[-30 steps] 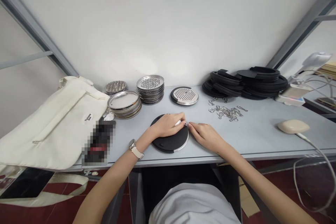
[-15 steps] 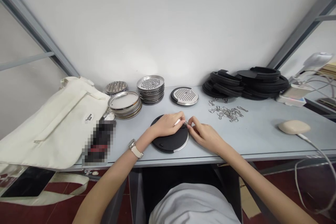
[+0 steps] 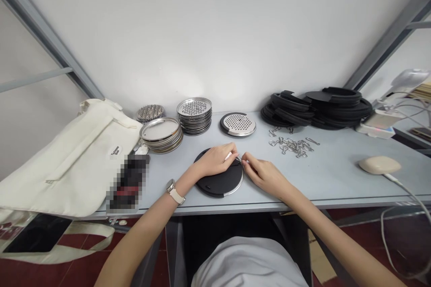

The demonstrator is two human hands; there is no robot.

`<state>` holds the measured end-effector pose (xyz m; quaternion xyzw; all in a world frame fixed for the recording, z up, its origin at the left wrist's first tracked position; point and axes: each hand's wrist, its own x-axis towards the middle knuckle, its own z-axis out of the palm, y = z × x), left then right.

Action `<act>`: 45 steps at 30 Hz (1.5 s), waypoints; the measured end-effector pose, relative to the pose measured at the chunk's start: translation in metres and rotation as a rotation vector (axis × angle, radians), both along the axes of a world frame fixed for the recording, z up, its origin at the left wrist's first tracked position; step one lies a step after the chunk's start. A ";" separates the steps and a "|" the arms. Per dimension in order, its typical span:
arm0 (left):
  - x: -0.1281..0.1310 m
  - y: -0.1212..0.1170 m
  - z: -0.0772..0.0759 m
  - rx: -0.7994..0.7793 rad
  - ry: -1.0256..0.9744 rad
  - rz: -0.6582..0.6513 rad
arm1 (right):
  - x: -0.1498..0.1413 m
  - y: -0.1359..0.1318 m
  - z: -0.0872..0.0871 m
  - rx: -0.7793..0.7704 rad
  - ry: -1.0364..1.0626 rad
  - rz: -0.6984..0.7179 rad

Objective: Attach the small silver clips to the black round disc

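Black disc (image 3: 218,183): round and smooth, flat on the near middle of the table (image 3: 168,179), shiny metal rim (image 3: 235,189) on the right.
Left hand (image 3: 215,159): on the disc, fingers curled; can't tell around what.
Right hand (image 3: 264,171): fingertips bunched by the disc's right edge; can't tell if pinching.
Wire clips (image 3: 292,146): thin, bent, heaped right.

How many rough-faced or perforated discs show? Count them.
3: a rough disc behind the plain stack, a toothed disc on the next stack, a perforated disc farther right. More may hide.
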<state>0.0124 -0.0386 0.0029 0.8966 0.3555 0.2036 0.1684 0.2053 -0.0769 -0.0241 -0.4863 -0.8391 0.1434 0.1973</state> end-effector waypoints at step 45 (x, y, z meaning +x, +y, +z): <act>-0.002 -0.003 0.003 0.226 0.224 -0.083 | 0.003 0.003 -0.007 0.033 -0.083 0.025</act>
